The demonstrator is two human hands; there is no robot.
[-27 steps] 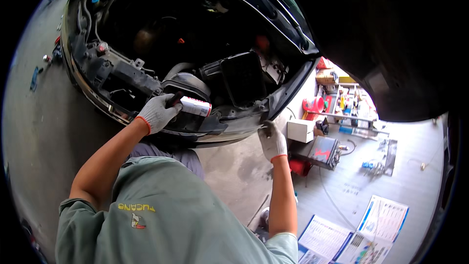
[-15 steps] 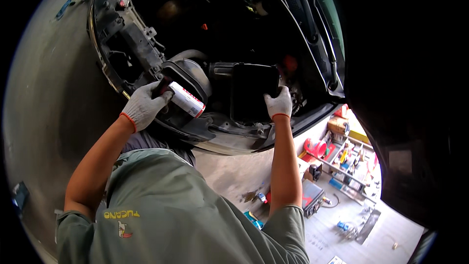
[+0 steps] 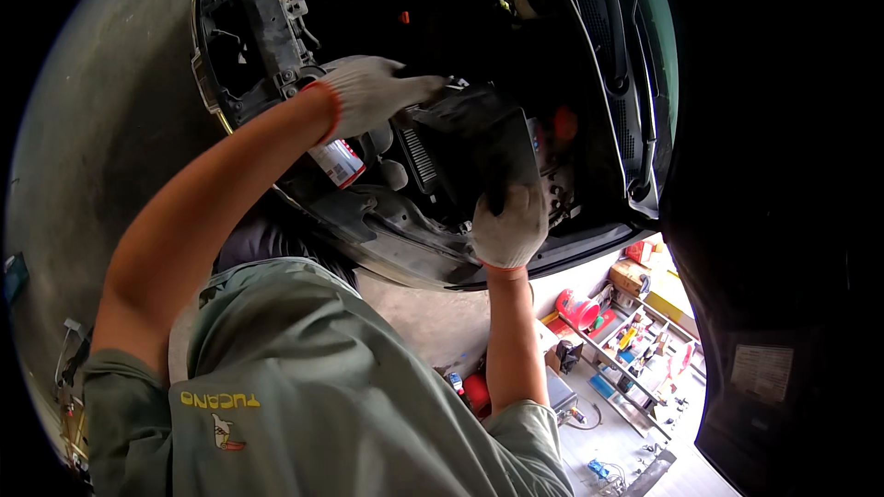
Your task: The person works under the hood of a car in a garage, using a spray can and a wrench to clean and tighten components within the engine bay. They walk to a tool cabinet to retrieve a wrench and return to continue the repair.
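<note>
Black plastic fills the middle of the view — a flat, dark cover panel [image 3: 483,143] raised at a tilt over the open engine bay [image 3: 442,28] of a car; both hands, in pale knit work gloves with orange cuffs, are on it. The left hand [image 3: 373,92] reaches in from the left and lies over the panel's upper left corner, its fingers [image 3: 419,87] stretched out close together and pressed flat along that edge; whether the thumb hooks beneath cannot be told. The right hand [image 3: 508,225] comes up from below and grips the panel's lower edge, its fingers curled shut around the rim, knuckles toward the camera; the panel thus sits between the two gloves, above the ribbed grey housing [image 3: 419,156] just beneath it. A small white and red can [image 3: 337,163] shows under the left wrist, resting near the front edge of the bay, just apart from the panel; how it is supported is hidden by the forearm. Wiper blades [image 3: 617,46] run along the bay's right side; lower right, well away on the pale workshop floor [image 3: 589,442], stand a red jack [image 3: 577,308] and a rack of tools [image 3: 635,350] — small and partly blurred.
</note>
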